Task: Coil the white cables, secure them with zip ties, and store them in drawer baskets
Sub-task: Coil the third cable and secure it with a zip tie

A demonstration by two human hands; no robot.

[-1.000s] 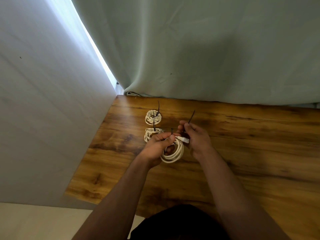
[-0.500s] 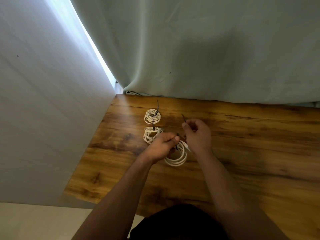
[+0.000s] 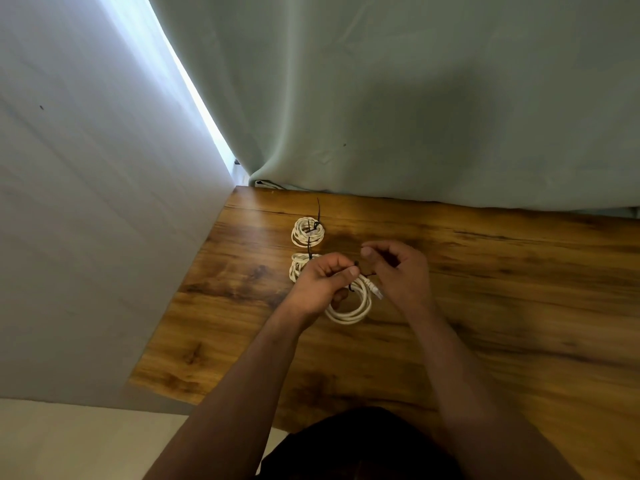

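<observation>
- A person's left hand clamps a coil of white cable just above the wooden tabletop, its grip curled round the loops, thumb pressed down by the head of a black zip tie.
- The right hand sits close beside it, its grip curled small – the tie's dark tail runs into those fingers.
- Two tied coils, one far and one near, lie to the left; no drawer basket is in view.
- Done well, cinching likely means pulling the tail straight away from the head while the left hand keeps every loop bunched – and the loose plug clear of the band.
</observation>
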